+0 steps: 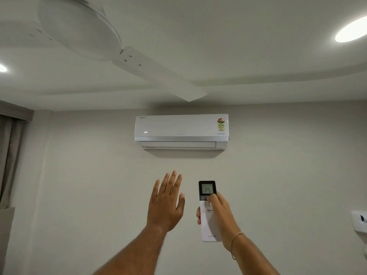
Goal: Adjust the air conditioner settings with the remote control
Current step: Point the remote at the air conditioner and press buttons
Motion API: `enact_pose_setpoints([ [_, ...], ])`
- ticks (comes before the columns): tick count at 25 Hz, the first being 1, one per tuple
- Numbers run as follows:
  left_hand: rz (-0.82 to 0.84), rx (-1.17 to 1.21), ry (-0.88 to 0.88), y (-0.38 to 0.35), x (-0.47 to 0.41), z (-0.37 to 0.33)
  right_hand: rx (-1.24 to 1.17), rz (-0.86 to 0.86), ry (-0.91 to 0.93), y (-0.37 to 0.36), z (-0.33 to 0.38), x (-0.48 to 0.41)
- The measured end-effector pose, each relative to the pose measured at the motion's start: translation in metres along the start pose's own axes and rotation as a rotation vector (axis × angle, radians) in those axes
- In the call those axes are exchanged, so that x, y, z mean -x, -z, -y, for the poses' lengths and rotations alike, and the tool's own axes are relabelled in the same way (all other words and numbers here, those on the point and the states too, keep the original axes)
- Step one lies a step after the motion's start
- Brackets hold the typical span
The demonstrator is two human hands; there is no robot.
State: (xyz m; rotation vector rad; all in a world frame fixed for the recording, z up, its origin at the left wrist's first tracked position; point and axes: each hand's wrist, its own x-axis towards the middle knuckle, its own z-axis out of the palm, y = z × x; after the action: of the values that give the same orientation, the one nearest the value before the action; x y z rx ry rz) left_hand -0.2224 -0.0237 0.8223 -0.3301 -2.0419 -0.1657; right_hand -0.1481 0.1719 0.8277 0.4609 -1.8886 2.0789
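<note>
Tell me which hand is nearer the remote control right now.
Right. The right hand grips the remote control, thumb on the buttons just below its screen. The left hand is open, palm raised, beside the remote and apart from it.

left hand [165,203]: raised, fingers spread | right hand [219,213]: raised, curled, thumb pressing

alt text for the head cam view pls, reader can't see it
The right hand aims a white remote reading 24 at a wall air conditioner, thumb on its buttons. The left hand is raised beside it, open and empty. A ceiling fan hangs overhead.
</note>
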Motion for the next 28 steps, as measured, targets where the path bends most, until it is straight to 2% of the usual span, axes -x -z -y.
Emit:
enact_pose_setpoints([
  [28, 0.011, 0.012, 0.011, 0.023, 0.019, 0.004, 0.003, 0.020, -0.008, -0.007, 0.009, 0.017],
])
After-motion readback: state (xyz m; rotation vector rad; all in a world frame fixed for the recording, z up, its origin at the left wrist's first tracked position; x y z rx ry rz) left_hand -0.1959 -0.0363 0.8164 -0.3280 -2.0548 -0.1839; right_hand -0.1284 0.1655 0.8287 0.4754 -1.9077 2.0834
